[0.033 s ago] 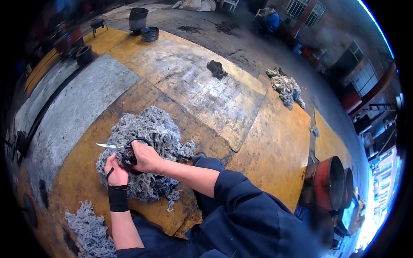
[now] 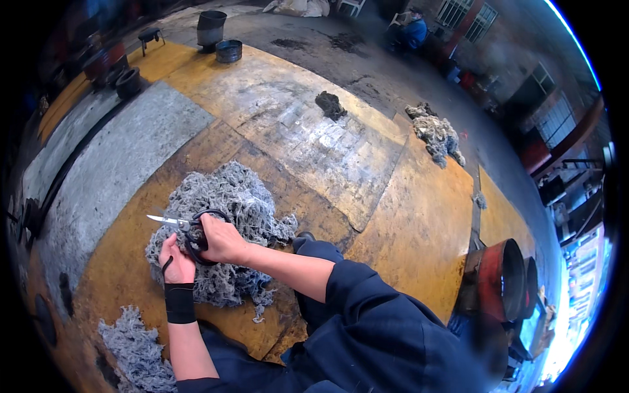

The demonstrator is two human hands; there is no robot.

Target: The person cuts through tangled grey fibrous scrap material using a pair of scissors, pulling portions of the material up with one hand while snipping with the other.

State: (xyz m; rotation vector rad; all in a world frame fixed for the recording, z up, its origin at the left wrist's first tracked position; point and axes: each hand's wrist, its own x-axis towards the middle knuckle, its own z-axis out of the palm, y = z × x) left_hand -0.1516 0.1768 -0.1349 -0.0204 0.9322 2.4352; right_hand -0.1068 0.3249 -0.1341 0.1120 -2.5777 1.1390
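Note:
A pair of black-handled scissors (image 2: 208,216) is in my right hand (image 2: 225,241), with fingers through the loops and the bright blades pointing left. Just below the blades is my left hand (image 2: 178,262), with a black band on its wrist and its fingers curled together. Whatever lies between those fingers is too small to make out. Both hands are over a large heap of tangled grey yarn waste (image 2: 229,190), which spreads out beneath and beyond them. Another clump of grey yarn (image 2: 135,350) lies nearer me, at the lower left.
Worn yellow boards (image 2: 426,216) and a grey metal sheet (image 2: 151,141) cover the floor. Ahead sits a dark clump (image 2: 330,105); a pale fibre heap (image 2: 438,135) lies farther right. A red drum (image 2: 493,278) stands at right. A person in blue (image 2: 411,33) sits far back.
The scissors' blades have tipped very slightly upward. Both hands stay in almost the same place over the heap.

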